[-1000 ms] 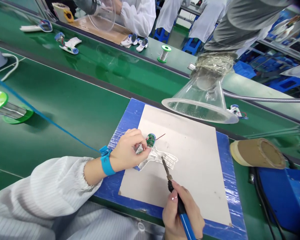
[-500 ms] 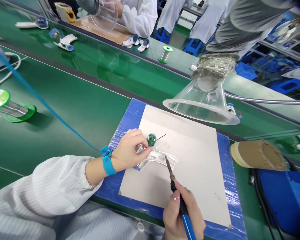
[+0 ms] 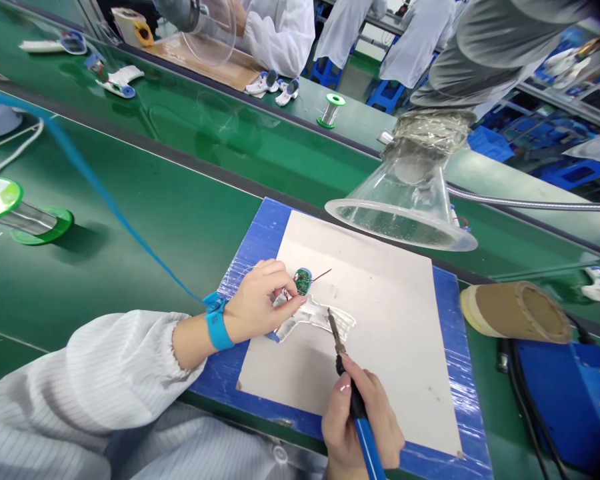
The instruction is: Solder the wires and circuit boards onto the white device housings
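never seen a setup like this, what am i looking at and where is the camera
There's no robot here: you see a person's two bare hands, filmed by one head-worn camera looking forward and down. The right hand grips a blue-handled soldering iron, its tip at a white plastic housing. The left hand has its fingertips by that housing, beside a green circuit board; exactly what they pinch is hidden. Beneath is a pale sheet on a blue board. A clear funnel hangs near its far edge, and a wire spool lies at left.
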`<state>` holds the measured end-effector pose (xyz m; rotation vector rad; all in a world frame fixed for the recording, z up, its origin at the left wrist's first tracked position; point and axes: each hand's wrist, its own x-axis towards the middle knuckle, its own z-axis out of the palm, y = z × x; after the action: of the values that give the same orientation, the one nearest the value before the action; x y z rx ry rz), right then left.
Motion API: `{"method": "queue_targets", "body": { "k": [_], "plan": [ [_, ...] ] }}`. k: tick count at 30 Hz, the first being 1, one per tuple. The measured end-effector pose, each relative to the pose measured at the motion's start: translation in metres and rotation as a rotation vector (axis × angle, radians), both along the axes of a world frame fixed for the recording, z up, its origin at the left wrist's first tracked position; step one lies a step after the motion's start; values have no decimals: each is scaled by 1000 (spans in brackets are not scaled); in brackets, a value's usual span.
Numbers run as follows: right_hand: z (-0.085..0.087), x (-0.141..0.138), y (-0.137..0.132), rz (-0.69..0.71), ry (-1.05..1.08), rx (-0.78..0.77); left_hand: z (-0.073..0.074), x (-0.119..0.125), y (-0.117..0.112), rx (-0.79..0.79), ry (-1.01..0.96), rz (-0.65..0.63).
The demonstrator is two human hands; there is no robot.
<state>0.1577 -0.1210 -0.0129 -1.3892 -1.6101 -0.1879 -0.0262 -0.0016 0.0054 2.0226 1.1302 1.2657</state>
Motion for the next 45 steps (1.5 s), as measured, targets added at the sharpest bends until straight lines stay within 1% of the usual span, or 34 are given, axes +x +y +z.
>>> {"method": "queue_targets", "body": {
  "k": [4,7,11,13,15,17,18,20,23,25,27,30,32,35,38,41,45],
  "plan": [
    [2,-1,2,15,0,3,-1,0,0,12,2,-12],
    [3,-2,5,19,-3,33,-1,1,1,38,16,-17],
    [4,-3,5,31,-2,53,4,0,0,51,21,-2],
    [5,-4,5,5,44,33,6,-2,-1,18,-22,35],
    [7,-6,5,-57,104,-7,7,-6,0,-57,-93,96],
    [6,-7,7,-99,118,-46,7,-12,4,-136,-189,139],
    [5,-7,8,-118,103,-62,6,-15,8,-161,-233,140],
    [1,-6,12,-139,42,-97,4,-19,16,-176,-268,93],
    [-8,-6,19,-171,-45,-147,2,-18,29,-174,-180,-58],
    [-12,-7,21,-177,-71,-174,0,-11,36,-204,-133,-172],
    [-15,-7,21,-164,-77,-209,0,-3,41,-261,-132,-256],
    [-19,-5,19,-116,-95,-240,6,6,48,-301,-95,-338],
    [-22,-3,18,-87,-106,-253,16,8,52,-283,7,-354],
    [-25,-1,18,-46,-137,-239,33,4,57,-300,181,-325],
    [-26,0,19,-28,-150,-223,42,-1,61,-369,234,-304],
    [-25,-2,20,-37,-126,-260,42,-5,63,-435,201,-287],
    [-25,-4,20,-38,-118,-256,36,-8,63,-522,103,-259]
  ]
}}
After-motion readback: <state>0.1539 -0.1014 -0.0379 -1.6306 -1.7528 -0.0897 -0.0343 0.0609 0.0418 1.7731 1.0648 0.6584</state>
